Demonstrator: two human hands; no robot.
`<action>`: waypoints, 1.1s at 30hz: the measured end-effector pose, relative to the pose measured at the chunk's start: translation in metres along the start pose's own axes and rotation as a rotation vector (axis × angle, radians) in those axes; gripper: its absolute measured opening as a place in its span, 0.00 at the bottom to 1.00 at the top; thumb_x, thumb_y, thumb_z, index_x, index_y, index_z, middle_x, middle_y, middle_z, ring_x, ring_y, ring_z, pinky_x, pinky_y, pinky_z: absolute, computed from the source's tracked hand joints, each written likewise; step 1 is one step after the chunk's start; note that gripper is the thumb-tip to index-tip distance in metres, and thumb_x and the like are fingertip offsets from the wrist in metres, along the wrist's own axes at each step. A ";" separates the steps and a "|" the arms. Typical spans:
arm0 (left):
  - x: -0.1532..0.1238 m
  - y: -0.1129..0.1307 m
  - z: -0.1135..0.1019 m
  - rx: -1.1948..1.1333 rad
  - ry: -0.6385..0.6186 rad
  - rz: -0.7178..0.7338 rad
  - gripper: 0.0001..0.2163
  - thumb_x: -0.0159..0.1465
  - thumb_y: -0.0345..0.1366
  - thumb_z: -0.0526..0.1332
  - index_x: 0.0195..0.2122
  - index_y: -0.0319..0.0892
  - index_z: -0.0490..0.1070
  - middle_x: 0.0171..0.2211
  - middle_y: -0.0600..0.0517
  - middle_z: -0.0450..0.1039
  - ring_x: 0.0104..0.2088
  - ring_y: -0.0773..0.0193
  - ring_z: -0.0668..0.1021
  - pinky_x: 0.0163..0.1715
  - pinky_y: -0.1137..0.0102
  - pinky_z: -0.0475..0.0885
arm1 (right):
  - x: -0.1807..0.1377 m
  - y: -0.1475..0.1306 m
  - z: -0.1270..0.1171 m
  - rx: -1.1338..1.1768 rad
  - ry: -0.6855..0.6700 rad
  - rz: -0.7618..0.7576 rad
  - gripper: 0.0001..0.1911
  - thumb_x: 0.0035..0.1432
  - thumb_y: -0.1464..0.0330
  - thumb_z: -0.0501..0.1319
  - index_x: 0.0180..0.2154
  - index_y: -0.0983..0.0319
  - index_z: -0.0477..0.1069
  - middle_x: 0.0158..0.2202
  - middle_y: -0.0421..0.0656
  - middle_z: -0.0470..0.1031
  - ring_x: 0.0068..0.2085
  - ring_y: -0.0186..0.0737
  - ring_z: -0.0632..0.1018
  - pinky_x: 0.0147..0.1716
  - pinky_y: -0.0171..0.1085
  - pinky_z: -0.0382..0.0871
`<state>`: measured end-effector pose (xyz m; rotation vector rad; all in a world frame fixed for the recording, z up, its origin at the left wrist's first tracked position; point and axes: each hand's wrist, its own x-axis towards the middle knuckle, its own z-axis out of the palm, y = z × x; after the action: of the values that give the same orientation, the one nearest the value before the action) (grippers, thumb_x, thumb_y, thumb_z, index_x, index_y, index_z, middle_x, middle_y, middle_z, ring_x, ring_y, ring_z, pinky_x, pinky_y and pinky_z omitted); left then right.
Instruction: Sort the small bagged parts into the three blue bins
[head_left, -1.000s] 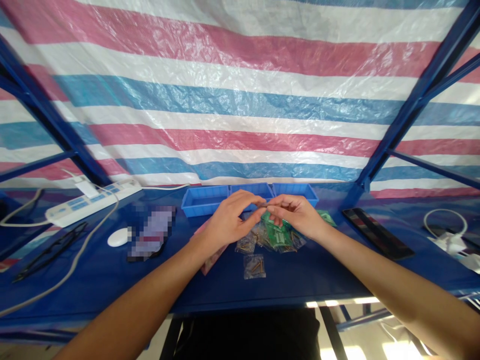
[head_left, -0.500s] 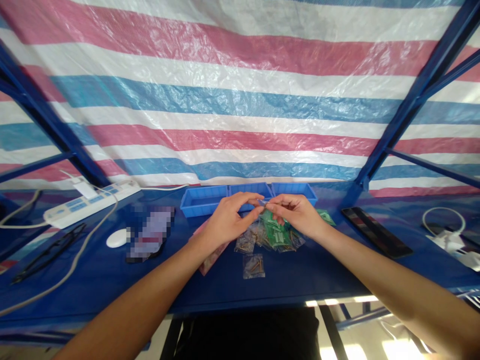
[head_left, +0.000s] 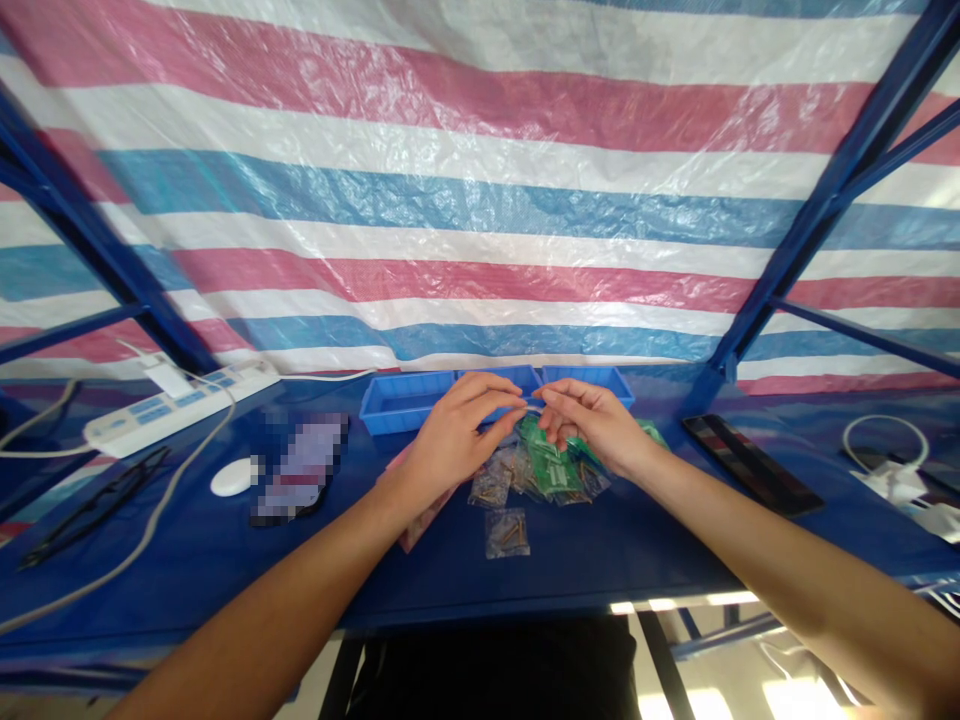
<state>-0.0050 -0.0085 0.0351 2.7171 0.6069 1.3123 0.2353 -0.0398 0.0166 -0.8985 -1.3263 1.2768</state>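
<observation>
My left hand [head_left: 463,425] hovers over the left part of a pile of small clear bags, its thumb and fingers curled toward each other; anything in its pinch is too small to make out. Facing it, my right hand [head_left: 589,420] has its thumb and index finger pressed together, and what they grip is also unclear. A narrow gap separates the two sets of fingertips. Below them lie clear bags of screws [head_left: 491,482] and a green packet [head_left: 553,468]. One small bag with brass-coloured screws [head_left: 508,534] lies apart, nearer the front edge.
Blue bins [head_left: 405,402] stand behind my hands. A pink packet [head_left: 420,528] is partly under my left forearm. Leftward are a power strip [head_left: 180,408], cable, glasses [head_left: 94,510], a white round object [head_left: 234,477] and a blurred item; a dark phone [head_left: 750,465] and charger [head_left: 896,482] lie right.
My fingertips have parted slightly after meeting over the pile. My right hand has shifted a little to the right and its fingers have curled. The bags on the table have stayed put.
</observation>
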 end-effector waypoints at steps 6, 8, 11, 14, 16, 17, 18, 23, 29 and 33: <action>-0.001 0.008 -0.001 -0.059 -0.050 -0.142 0.11 0.76 0.41 0.61 0.55 0.45 0.78 0.49 0.47 0.84 0.48 0.58 0.84 0.54 0.62 0.78 | -0.005 0.001 -0.001 -0.224 -0.064 -0.090 0.21 0.62 0.49 0.72 0.45 0.59 0.82 0.24 0.35 0.72 0.21 0.30 0.67 0.20 0.32 0.59; -0.002 0.009 0.000 -0.071 -0.066 -0.165 0.14 0.76 0.41 0.62 0.59 0.46 0.75 0.49 0.49 0.84 0.48 0.58 0.85 0.55 0.62 0.78 | -0.005 0.003 -0.002 -0.249 -0.083 -0.085 0.21 0.62 0.48 0.72 0.43 0.59 0.82 0.23 0.36 0.72 0.21 0.30 0.66 0.20 0.33 0.58; -0.002 0.009 0.001 -0.078 -0.068 -0.148 0.17 0.75 0.41 0.64 0.63 0.47 0.73 0.51 0.47 0.82 0.52 0.56 0.83 0.58 0.60 0.78 | -0.003 0.006 -0.003 -0.230 -0.066 -0.073 0.22 0.62 0.47 0.71 0.40 0.60 0.81 0.23 0.36 0.72 0.21 0.31 0.67 0.21 0.33 0.59; -0.002 0.008 0.001 -0.068 -0.060 -0.062 0.20 0.71 0.41 0.68 0.63 0.48 0.74 0.62 0.42 0.75 0.62 0.50 0.78 0.64 0.53 0.74 | -0.002 0.006 -0.003 -0.137 -0.019 -0.048 0.21 0.61 0.48 0.72 0.37 0.60 0.79 0.23 0.36 0.72 0.21 0.31 0.67 0.21 0.33 0.59; -0.001 0.005 0.001 -0.057 -0.058 0.000 0.21 0.68 0.40 0.71 0.62 0.50 0.76 0.67 0.42 0.70 0.66 0.48 0.74 0.65 0.49 0.73 | -0.002 0.004 -0.002 -0.047 -0.003 -0.008 0.21 0.59 0.49 0.74 0.34 0.59 0.77 0.22 0.35 0.72 0.20 0.30 0.66 0.19 0.33 0.56; 0.000 0.004 0.002 -0.054 -0.049 0.027 0.19 0.68 0.39 0.71 0.60 0.51 0.77 0.67 0.43 0.70 0.66 0.48 0.74 0.65 0.49 0.73 | -0.003 0.002 -0.001 -0.007 -0.008 0.017 0.21 0.59 0.50 0.74 0.34 0.60 0.77 0.23 0.36 0.72 0.19 0.30 0.66 0.18 0.33 0.55; 0.000 0.003 0.002 -0.052 -0.035 0.051 0.16 0.69 0.37 0.70 0.57 0.51 0.79 0.65 0.44 0.72 0.65 0.50 0.74 0.64 0.49 0.74 | -0.003 0.001 -0.001 0.023 -0.020 0.041 0.21 0.58 0.50 0.75 0.33 0.60 0.77 0.23 0.36 0.73 0.19 0.30 0.67 0.17 0.33 0.54; 0.002 0.002 0.000 -0.055 0.044 0.050 0.09 0.73 0.34 0.66 0.52 0.48 0.81 0.52 0.47 0.81 0.55 0.56 0.81 0.59 0.56 0.75 | -0.005 -0.004 0.001 0.040 -0.055 0.062 0.21 0.61 0.49 0.72 0.34 0.61 0.77 0.27 0.40 0.78 0.23 0.33 0.74 0.19 0.33 0.62; 0.003 0.010 -0.004 -0.100 0.040 -0.113 0.09 0.75 0.39 0.64 0.51 0.45 0.81 0.48 0.46 0.83 0.48 0.58 0.84 0.52 0.63 0.78 | -0.006 -0.004 0.002 -0.283 0.029 -0.215 0.22 0.63 0.51 0.71 0.52 0.56 0.80 0.40 0.44 0.81 0.39 0.43 0.81 0.30 0.37 0.75; 0.001 0.010 -0.001 -0.153 -0.022 -0.169 0.10 0.75 0.40 0.64 0.54 0.46 0.80 0.47 0.48 0.84 0.45 0.60 0.85 0.50 0.65 0.79 | -0.009 0.000 0.004 -0.410 -0.009 -0.336 0.18 0.64 0.55 0.71 0.52 0.54 0.80 0.46 0.45 0.82 0.46 0.47 0.82 0.42 0.42 0.77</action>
<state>-0.0020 -0.0179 0.0390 2.4947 0.6864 1.2335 0.2331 -0.0493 0.0157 -0.8969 -1.6991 0.7627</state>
